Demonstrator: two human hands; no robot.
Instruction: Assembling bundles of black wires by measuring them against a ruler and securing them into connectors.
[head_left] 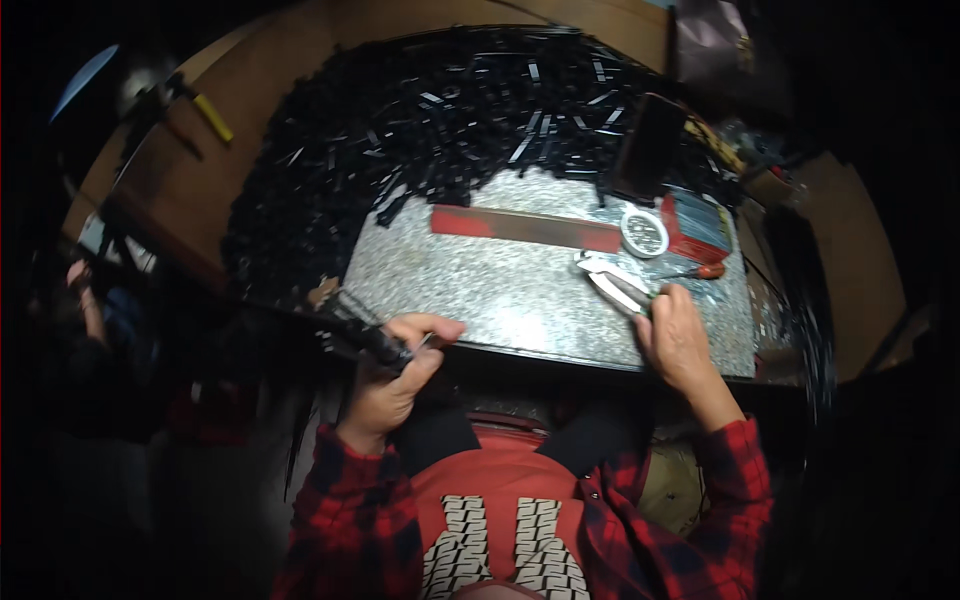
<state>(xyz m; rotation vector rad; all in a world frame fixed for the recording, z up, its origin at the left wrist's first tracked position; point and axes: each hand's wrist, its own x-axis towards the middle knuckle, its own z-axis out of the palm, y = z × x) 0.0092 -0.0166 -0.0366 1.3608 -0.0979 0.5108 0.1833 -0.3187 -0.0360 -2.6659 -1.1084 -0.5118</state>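
My left hand (390, 395) is closed round a bundle of dark strips (365, 335) at the table's near edge, its thumb and forefinger pointing inward. A small shiny piece seems to show by the fingertips, too blurred to name. In my right hand (680, 340) are pliers (618, 287), my fingers closed on their handles and their pale jaws pointing to the far left over the speckled tabletop (480, 290). Beyond the jaws a red, worn flat bar (525, 228) lies crosswise. Beside its right end stands a white round tub (644, 233) of small shiny bits.
A large heap of black strips (420, 120) covers the far and left table. At the right are a red box (697, 228), a red-handled tool (710, 271) and a dark phone (650, 145). Cardboard walls (190, 215) border the left. Another person's arm (92, 312) shows far left.
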